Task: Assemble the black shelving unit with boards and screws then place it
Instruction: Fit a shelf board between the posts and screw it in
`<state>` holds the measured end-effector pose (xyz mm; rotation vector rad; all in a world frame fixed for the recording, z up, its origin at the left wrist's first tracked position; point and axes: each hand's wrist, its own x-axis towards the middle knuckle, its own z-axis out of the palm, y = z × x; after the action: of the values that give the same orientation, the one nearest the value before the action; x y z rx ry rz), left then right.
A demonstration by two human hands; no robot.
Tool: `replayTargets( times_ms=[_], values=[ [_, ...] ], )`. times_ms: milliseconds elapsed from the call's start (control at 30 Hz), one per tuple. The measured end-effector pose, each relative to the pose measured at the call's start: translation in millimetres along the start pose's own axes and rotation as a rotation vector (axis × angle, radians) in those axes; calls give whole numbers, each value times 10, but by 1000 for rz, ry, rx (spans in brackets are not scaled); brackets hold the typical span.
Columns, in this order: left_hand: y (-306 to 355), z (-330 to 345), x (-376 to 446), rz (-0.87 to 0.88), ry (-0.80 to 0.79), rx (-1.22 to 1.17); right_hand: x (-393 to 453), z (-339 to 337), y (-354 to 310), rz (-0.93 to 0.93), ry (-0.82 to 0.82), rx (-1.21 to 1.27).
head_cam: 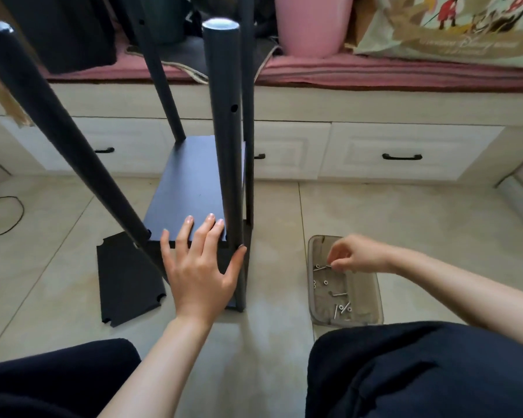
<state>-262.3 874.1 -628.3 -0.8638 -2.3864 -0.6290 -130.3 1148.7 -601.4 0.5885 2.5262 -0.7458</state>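
The black shelving unit stands on the tiled floor with several round black posts (pixel 224 122) rising toward me. A black shelf board (pixel 191 188) sits between them. My left hand (pixel 200 267) lies with straight fingers on the board's near edge, thumb against the near right post. A loose black board (pixel 127 282) lies flat on the floor to the left. My right hand (pixel 357 254) hovers in a clear plastic tray (pixel 375 300) and pinches a silver screw (pixel 329 266). More screws (pixel 341 309) lie in the tray.
A cream cabinet bench with black drawer handles (pixel 402 157) runs across the back. On it stand a pink bin (pixel 311 22) and a printed bag (pixel 453 28). A black cable (pixel 12 218) loops on the floor at left. My dark-clothed knees fill the bottom.
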Motion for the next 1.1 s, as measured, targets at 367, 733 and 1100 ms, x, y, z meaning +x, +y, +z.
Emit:
replayTargets(
  times_ms=[367, 733, 1100],
  values=[
    [-45, 128, -18, 3, -11, 36, 962, 1068, 920, 248, 56, 68],
    [-41, 153, -13, 35, 30, 12, 1426, 1548, 1183, 253, 151, 44],
    [-90, 1, 89, 108, -70, 39, 1062, 1445, 905, 160, 135, 1]
  ],
)
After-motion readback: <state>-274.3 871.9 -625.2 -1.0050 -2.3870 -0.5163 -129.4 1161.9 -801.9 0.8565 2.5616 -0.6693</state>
